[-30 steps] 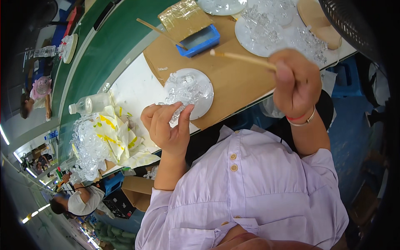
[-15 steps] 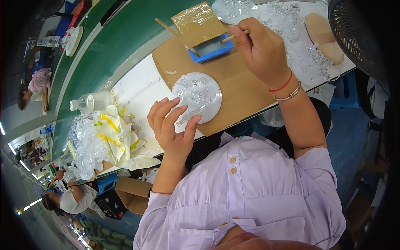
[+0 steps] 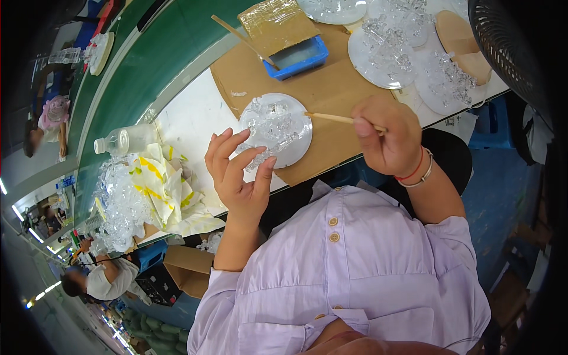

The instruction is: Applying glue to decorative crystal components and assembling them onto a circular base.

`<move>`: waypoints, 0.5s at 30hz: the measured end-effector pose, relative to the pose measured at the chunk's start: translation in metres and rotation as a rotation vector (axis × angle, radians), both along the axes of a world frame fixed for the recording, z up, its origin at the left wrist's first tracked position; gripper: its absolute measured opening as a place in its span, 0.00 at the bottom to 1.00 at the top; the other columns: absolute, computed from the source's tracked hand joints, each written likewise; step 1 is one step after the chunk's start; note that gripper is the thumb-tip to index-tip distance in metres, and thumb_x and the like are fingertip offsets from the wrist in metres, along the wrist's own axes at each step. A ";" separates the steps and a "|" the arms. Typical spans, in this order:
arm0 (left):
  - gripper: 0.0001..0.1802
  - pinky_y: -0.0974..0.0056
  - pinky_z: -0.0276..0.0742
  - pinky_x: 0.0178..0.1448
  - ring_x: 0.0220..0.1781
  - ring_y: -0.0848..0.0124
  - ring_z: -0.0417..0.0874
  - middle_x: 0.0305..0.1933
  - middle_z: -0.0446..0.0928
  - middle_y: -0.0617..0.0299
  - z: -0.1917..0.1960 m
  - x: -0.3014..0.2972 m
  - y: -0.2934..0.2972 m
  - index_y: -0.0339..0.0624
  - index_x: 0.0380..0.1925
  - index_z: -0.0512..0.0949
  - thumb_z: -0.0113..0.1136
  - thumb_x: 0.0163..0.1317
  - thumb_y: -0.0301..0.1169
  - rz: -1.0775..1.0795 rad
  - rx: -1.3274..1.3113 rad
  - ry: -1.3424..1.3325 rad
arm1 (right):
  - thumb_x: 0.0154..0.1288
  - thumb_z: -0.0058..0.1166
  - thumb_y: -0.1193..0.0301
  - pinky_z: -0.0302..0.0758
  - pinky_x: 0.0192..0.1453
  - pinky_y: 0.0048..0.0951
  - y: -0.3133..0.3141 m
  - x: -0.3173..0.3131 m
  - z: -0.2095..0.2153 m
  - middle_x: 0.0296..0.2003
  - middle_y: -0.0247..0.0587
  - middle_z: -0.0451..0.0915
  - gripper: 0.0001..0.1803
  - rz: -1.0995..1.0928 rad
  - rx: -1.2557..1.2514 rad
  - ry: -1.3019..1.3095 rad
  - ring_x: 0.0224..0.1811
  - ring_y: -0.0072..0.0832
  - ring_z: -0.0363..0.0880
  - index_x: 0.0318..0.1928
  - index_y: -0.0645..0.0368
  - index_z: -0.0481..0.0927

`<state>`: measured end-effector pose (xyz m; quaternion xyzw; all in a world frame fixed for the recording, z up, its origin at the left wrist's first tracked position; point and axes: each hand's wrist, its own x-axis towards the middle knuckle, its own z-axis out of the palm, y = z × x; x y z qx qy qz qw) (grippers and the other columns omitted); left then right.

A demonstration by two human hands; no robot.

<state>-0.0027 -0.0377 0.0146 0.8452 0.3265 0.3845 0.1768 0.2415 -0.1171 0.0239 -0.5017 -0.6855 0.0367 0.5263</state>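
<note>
My right hand (image 3: 387,135) pinches a thin wooden stick (image 3: 332,118), whose tip points left to the right rim of a white round plate (image 3: 294,155). Clear plastic pieces (image 3: 271,127) lie clustered on that plate. At its lower left, my left hand (image 3: 239,168) has thumb and index finger closed around a small clear plastic piece (image 3: 254,161), while the other fingers are spread. Behind the plate sits a blue tray (image 3: 297,65) holding a whitish, cloudy content, partly covered by a tape-wrapped cardboard piece (image 3: 278,26). A second wooden stick (image 3: 242,38) leans in the tray.
Brown cardboard (image 3: 337,83) lies under the plate and tray. More plates with clear pieces (image 3: 381,56) and a fan (image 3: 503,53) are at the right. Leftward are a clear bottle (image 3: 127,141), crumpled yellow-and-white wrapping (image 3: 163,183) and a heap of clear pieces (image 3: 121,204). Other people sit far left.
My right hand has drawn the stick out of the blue tray and brought it down to the plate's right rim. My left hand stays near the plate's lower left.
</note>
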 end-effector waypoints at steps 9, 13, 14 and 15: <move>0.11 0.45 0.58 0.68 0.60 0.54 0.71 0.51 0.78 0.60 -0.001 -0.004 -0.003 0.47 0.35 0.81 0.71 0.50 0.31 0.020 -0.012 0.010 | 0.63 0.52 0.81 0.72 0.28 0.31 0.008 -0.007 -0.008 0.24 0.45 0.76 0.05 0.043 0.045 -0.048 0.23 0.39 0.76 0.38 0.64 0.70; 0.11 0.45 0.58 0.68 0.60 0.54 0.71 0.51 0.78 0.59 -0.001 -0.003 -0.003 0.47 0.35 0.81 0.70 0.50 0.30 0.015 -0.014 0.007 | 0.63 0.52 0.81 0.73 0.27 0.31 0.014 -0.007 -0.010 0.25 0.44 0.76 0.04 0.031 0.077 -0.011 0.23 0.39 0.76 0.37 0.64 0.71; 0.11 0.45 0.59 0.68 0.61 0.54 0.71 0.51 0.78 0.59 0.000 -0.003 -0.003 0.47 0.35 0.81 0.70 0.50 0.30 0.014 -0.016 0.006 | 0.63 0.53 0.81 0.73 0.27 0.31 0.017 -0.007 -0.012 0.25 0.44 0.76 0.04 0.027 0.084 -0.019 0.23 0.39 0.76 0.36 0.64 0.72; 0.11 0.45 0.59 0.68 0.61 0.54 0.71 0.51 0.78 0.59 0.000 -0.003 -0.003 0.47 0.35 0.81 0.70 0.50 0.30 0.012 -0.016 0.006 | 0.63 0.53 0.81 0.73 0.27 0.31 0.019 -0.008 -0.012 0.25 0.44 0.76 0.04 0.026 0.084 -0.019 0.23 0.39 0.76 0.36 0.64 0.72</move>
